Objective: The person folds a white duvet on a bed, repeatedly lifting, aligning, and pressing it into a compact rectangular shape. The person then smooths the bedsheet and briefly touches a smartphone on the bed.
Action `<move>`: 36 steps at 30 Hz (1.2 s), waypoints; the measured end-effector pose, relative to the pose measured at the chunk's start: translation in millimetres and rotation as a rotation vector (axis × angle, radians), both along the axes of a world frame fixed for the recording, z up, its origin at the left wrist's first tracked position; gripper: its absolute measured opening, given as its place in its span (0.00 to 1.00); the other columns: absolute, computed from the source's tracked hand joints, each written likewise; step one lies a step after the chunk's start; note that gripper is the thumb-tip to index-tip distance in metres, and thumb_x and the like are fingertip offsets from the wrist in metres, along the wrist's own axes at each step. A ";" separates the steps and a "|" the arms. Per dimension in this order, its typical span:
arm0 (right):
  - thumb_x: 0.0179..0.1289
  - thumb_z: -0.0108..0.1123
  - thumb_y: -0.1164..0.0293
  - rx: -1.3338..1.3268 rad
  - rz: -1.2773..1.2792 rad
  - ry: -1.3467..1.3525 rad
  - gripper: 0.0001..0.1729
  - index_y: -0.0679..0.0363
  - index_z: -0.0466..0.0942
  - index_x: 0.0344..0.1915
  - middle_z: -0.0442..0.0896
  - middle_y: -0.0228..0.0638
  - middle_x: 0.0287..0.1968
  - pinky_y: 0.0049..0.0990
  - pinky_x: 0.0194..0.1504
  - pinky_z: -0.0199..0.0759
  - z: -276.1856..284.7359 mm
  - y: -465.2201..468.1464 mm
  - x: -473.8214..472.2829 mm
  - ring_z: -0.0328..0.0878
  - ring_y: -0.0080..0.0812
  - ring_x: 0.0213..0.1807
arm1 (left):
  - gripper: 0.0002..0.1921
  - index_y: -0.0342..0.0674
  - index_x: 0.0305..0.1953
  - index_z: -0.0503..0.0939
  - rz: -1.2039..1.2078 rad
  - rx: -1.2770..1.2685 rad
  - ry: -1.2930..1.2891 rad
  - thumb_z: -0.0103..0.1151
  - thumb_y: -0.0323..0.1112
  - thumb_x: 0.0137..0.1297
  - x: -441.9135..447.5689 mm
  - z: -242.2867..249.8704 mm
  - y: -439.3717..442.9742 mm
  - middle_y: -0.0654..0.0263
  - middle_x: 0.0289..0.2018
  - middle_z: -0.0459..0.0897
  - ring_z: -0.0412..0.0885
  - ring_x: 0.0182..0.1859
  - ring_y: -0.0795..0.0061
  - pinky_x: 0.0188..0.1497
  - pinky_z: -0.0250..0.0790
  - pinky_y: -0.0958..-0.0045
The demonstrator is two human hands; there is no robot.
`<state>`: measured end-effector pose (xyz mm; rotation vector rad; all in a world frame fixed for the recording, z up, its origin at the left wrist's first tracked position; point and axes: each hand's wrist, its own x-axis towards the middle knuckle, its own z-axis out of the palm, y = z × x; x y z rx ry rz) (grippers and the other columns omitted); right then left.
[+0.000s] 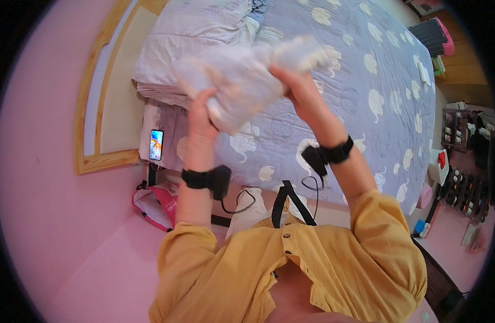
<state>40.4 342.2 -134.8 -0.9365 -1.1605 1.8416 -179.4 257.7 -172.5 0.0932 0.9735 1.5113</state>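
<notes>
A light-coloured bundle of cloth (243, 76), blurred by motion, is held up above the bed. My left hand (203, 113) grips its lower left part, and my right hand (294, 87) grips its right side. The cloth hides some of my fingers. Beneath it a grey-purple bedspread with pale elephant figures (284, 121) covers the bed. Just behind the cloth, at the upper left, lies a stack of folded whitish bedding (162, 52). Each of my wrists wears a black strap with a small black device and cable.
A lit smartphone (156, 144) lies at the bed's left edge, near a wooden headboard frame (106, 160). A pink bag (160, 204) sits on the floor below it. A small white roll (423, 73) lies at the bed's far right. Shelves with shoes (461, 194) stand to the right.
</notes>
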 end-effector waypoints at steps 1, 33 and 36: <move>0.63 0.65 0.58 -0.014 -0.011 -0.029 0.26 0.58 0.73 0.58 0.81 0.29 0.51 0.28 0.48 0.75 10.9 14.9 -25.8 0.78 0.25 0.51 | 0.23 0.30 0.59 0.71 0.064 0.047 0.017 0.56 0.29 0.62 -22.3 13.6 8.6 0.55 0.50 0.81 0.82 0.51 0.59 0.55 0.76 0.58; 0.71 0.52 0.50 0.165 -0.185 -0.856 0.30 0.64 0.76 0.59 0.80 0.51 0.56 0.36 0.60 0.68 -454.4 -11.8 17.8 0.76 0.44 0.59 | 0.25 0.36 0.37 0.70 -0.776 -0.734 1.418 0.74 0.45 0.48 -74.2 -435.0 -176.4 0.49 0.37 0.79 0.79 0.44 0.48 0.49 0.70 0.55; 0.70 0.52 0.50 0.102 0.741 -0.573 0.29 0.62 0.76 0.58 0.81 0.49 0.54 0.37 0.58 0.70 -448.2 -205.4 -35.6 0.77 0.43 0.56 | 0.23 0.36 0.36 0.69 -0.764 -0.636 1.374 0.74 0.42 0.51 -82.3 -437.7 -176.8 0.51 0.34 0.78 0.78 0.39 0.50 0.45 0.71 0.58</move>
